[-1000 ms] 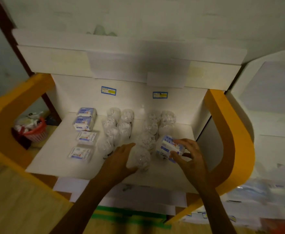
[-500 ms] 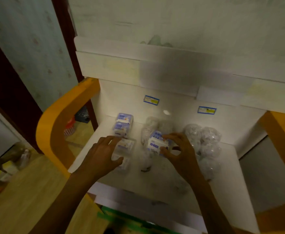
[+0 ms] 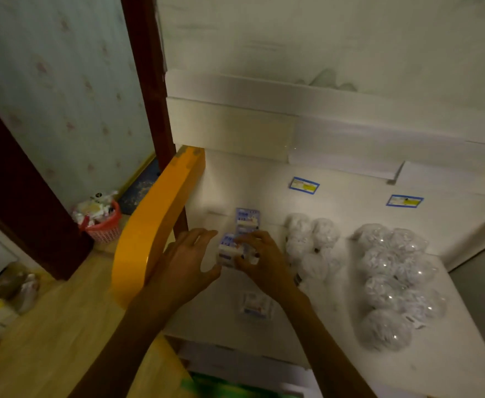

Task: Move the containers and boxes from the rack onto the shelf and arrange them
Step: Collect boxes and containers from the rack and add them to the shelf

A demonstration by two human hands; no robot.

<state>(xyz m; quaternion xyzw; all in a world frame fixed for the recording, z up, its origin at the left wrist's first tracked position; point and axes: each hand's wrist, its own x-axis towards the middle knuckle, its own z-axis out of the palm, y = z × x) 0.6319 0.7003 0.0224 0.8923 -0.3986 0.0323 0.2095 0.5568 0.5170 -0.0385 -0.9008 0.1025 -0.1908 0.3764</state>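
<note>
While both hands work at the left end of the white shelf: the items are as labelled below.
Right hand (image 3: 260,261): fingers and thumb curled round a small blue-and-white box (image 3: 227,251), pinching its right side; the box is rectangular, printed card, and sits low over the shelf among the other boxes.
Left hand (image 3: 182,261): fingers spread and relaxed, gripping nothing, thumb tip just beside the lower left corner of the held box.
Shelf (image 3: 336,363): flat, smooth, matt white board with a white back panel.
Rear boxes (image 3: 247,220): same blue-and-white print, standing just behind the held box, near the back panel.
Front box (image 3: 254,307): flat pack in clear wrap, lying nearer the shelf's front edge, below the right wrist.
Round containers, middle group (image 3: 311,245): clear, glossy, rounded plastic with pale contents, clustered touching one another.
Round containers, right group (image 3: 393,282): same kind, in two close rows running front to back.
Side frame (image 3: 155,225): curved, glossy orange panel at the shelf's left end.
Labels (image 3: 304,185): two blue-edged stickers on the back panel.
Basket (image 3: 105,226): red perforated plastic, holding crumpled wrappers, on the wooden floor.
</note>
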